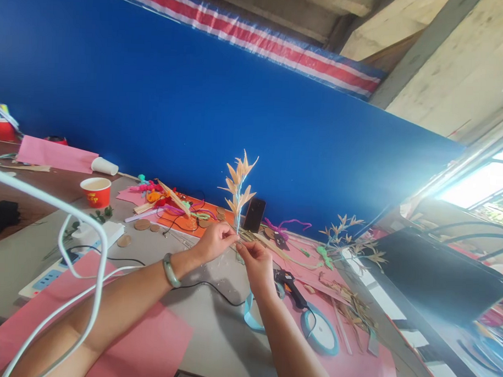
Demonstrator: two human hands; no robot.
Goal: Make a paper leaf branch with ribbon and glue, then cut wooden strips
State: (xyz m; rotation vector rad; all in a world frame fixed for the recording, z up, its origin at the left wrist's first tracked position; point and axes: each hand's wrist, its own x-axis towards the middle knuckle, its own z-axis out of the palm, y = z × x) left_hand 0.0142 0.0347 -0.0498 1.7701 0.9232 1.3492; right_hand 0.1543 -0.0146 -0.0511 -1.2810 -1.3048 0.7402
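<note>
An upright sprig of pale tan, pointed leaves (246, 196) rises above the table on a thin light-blue stem. My left hand (214, 242) pinches the lower stem between thumb and fingers, and a jade-coloured bangle sits on that wrist. Just to its right, my right hand (257, 265) is closed in a pinch at the stem's lower end, with the fingertips of both hands almost meeting. Close to the right wrist lie a light-blue tape roll (253, 316) and a black glue gun (295, 292). Similar leafy sprigs (349, 236) lie farther right.
A red paper cup (96, 192) stands at left, near a power strip (46, 280). White tubing (102, 260) crosses the left foreground. A phone (254, 214) leans behind the hands. Pink paper (163, 339), a white spool with blue tape (323, 331) and colourful pipe cleaners (152, 195) lie around.
</note>
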